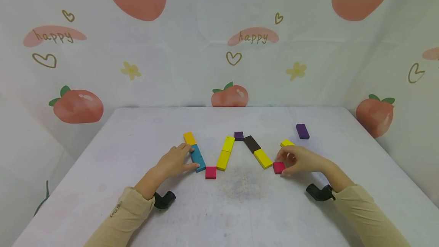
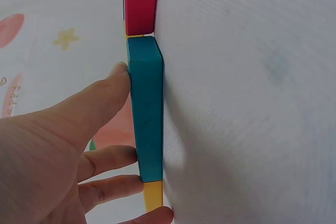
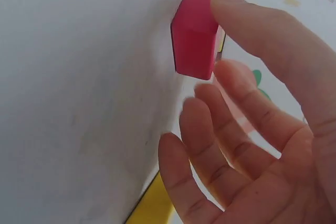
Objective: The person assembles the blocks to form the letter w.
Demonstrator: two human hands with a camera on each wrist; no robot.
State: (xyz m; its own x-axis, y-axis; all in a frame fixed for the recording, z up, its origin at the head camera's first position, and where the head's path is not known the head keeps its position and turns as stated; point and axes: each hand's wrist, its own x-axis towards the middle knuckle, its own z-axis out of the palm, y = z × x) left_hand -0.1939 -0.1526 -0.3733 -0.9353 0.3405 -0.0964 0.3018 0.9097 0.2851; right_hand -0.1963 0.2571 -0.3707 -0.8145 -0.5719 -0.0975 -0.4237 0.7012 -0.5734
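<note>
My left hand (image 1: 175, 160) is at a blue block (image 1: 197, 158), its thumb touching the near end and its fingertips along the upper side in the left wrist view. An orange-yellow block (image 1: 189, 138) continues the line beyond the blue one. My right hand (image 1: 302, 159) is at a red block (image 1: 278, 167), with the thumb tip on its edge and the index fingertip close beside it. In the right wrist view the other fingers are loosely bent around nothing. A yellow block (image 1: 287, 143) shows partly behind the right hand.
Between the hands, a second red block (image 1: 210, 172), two yellow blocks (image 1: 223, 160), a small purple block (image 1: 238, 136), a dark brown block (image 1: 252, 144) and another yellow block (image 1: 263, 158) form a zigzag. A purple block (image 1: 302, 131) lies apart at back right. A printed cloth hangs behind.
</note>
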